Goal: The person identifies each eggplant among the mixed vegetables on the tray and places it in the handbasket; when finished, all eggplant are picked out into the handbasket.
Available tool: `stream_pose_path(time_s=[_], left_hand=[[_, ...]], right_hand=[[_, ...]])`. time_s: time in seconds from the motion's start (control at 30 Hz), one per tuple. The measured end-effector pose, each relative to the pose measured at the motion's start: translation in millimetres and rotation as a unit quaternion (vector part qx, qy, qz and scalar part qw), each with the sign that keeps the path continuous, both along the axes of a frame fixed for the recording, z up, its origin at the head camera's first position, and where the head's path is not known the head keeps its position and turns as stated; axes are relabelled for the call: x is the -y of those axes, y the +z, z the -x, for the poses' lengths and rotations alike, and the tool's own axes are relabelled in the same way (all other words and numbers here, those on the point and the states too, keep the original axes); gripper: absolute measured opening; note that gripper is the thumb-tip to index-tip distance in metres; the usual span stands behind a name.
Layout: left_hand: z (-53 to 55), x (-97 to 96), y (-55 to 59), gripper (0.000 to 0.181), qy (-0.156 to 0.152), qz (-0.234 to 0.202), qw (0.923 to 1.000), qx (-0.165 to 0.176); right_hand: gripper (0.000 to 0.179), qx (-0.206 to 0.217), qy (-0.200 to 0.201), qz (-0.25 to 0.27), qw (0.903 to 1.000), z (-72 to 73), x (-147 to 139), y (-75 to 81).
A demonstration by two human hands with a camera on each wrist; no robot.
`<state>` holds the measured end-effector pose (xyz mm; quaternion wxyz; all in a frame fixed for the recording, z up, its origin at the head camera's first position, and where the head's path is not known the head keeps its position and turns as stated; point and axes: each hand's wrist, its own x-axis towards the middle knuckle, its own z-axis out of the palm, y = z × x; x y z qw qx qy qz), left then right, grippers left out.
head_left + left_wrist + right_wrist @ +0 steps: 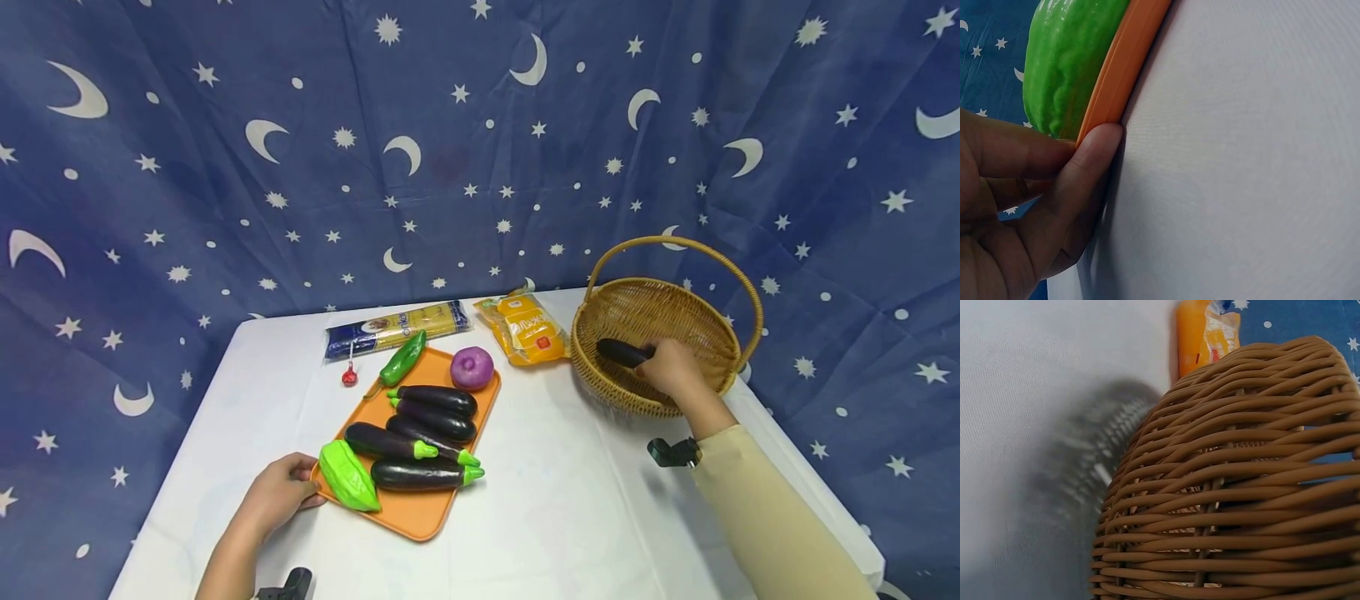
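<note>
At the tray's near left corner, my left hand pinches the rim of the orange tray between thumb and fingers. Beside those fingers lies a bright green, bumpy vegetable. Several dark eggplants with green stems lie on the tray, along with a purple onion and a long green pepper at its far end. Over to the right, my right hand reaches inside the wicker basket and grips one eggplant. The basket's woven side hides that hand in the right wrist view.
Behind the tray lies a blue and yellow pasta packet. An orange food packet sits against the basket's left side. A red lollipop rests left of the pepper. The basket's tall handle arches above it.
</note>
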<state>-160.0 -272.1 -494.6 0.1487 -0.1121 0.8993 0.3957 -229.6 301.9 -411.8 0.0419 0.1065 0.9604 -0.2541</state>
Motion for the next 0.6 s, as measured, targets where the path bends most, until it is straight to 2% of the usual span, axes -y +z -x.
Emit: stream_pose_path(time_s=[0.43,0.6], left_hand=[[0.1,-0.1,3.0,0.044,-0.003,0.002,1.0000,-0.003],[-0.8,0.2,1.9,0.043,-0.003,0.005,1.0000,-0.005]], right_hand=[[0.045,0.046,0.019,-0.069,0.9963,2.5,-2.6,-3.2],[0.025,0.070,0.024,-0.078,0.9943,3.7,-3.9,-7.0]])
